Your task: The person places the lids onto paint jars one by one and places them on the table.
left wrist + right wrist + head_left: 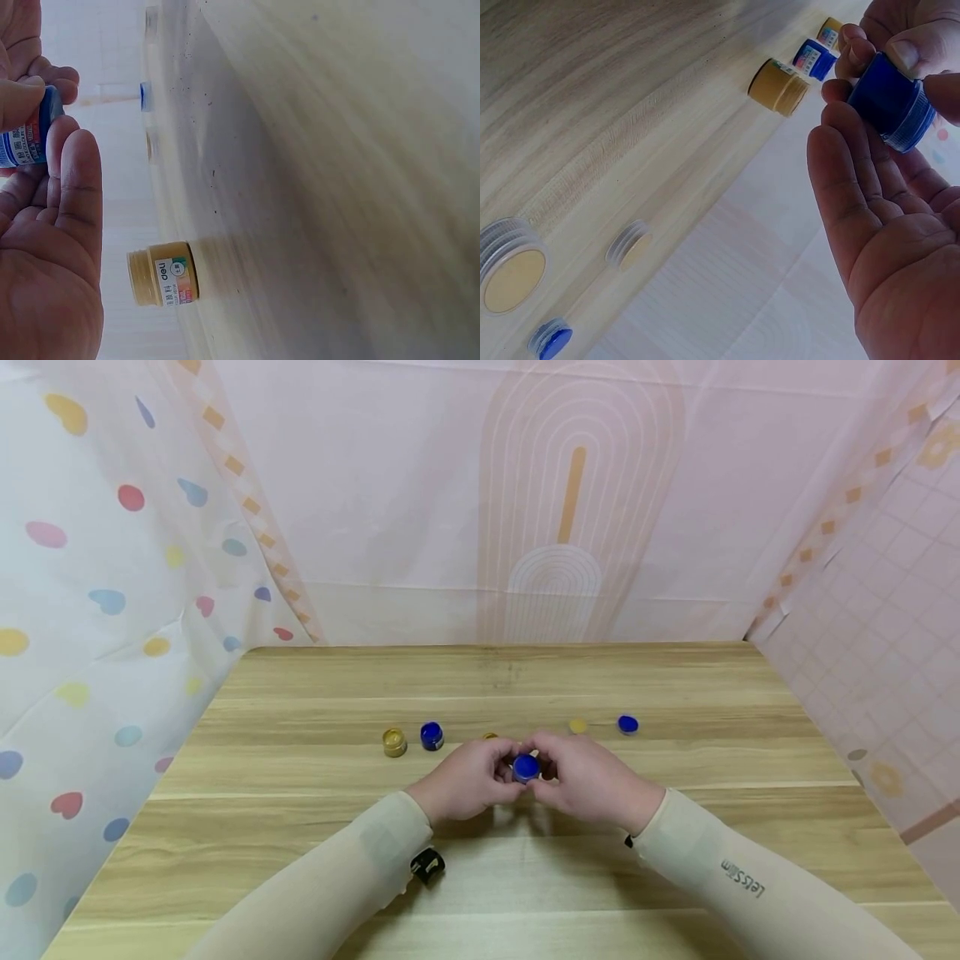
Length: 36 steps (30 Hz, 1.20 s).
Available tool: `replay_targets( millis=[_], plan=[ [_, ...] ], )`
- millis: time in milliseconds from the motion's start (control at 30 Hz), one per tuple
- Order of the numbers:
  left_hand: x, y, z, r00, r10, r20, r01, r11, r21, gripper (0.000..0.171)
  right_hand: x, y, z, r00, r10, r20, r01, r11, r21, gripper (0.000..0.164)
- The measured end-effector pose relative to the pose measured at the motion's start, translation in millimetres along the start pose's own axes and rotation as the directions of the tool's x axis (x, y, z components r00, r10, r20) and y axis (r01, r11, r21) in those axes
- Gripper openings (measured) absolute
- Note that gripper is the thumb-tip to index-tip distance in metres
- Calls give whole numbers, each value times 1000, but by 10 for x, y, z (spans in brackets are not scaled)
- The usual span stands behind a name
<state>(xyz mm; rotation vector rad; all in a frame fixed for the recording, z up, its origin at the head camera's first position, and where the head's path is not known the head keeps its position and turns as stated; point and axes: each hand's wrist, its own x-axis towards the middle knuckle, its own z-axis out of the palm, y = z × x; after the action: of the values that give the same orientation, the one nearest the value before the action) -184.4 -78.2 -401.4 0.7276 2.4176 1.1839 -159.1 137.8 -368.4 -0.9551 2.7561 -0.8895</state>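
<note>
In front of me both hands meet around a small blue paint jar (526, 767), lifted over the table. The left hand (468, 777) grips its body, thumb pressed on the side, as the right wrist view shows. The right hand (596, 781) has its fingers around the same jar (885, 97), its thumb near the ridged, translucent top end. A printed label on the jar (30, 139) shows in the left wrist view. Just behind the hands stands an uncapped ochre paint jar (165, 274), mostly covered by the left hand in the head view.
Left of the hands stand another open ochre jar (393, 742) and an open blue jar (431, 736). Beyond the right hand lie an ochre lid (577, 726) and a blue lid (627, 724); a second ochre lid (514, 277) appears in the right wrist view. Patterned cloth surrounds the wooden table (675, 685).
</note>
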Motion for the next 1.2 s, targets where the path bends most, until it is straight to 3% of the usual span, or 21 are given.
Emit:
replay_targets(
  millis=[433, 667, 1200],
  plan=[
    [14, 7, 22, 1000, 12, 17, -12, 1000, -11, 36, -9, -6, 4, 999, 43, 8, -43, 999, 0, 25],
    [18, 15, 11, 1000, 1, 5, -1, 1000, 2, 35, -5, 10, 2, 1000, 12, -7, -12, 1000, -20, 32],
    [27, 29, 18, 1000, 0, 16, 0, 1000, 3, 35, -4, 16, -2, 1000, 5, -8, -5, 1000, -19, 24]
  ],
)
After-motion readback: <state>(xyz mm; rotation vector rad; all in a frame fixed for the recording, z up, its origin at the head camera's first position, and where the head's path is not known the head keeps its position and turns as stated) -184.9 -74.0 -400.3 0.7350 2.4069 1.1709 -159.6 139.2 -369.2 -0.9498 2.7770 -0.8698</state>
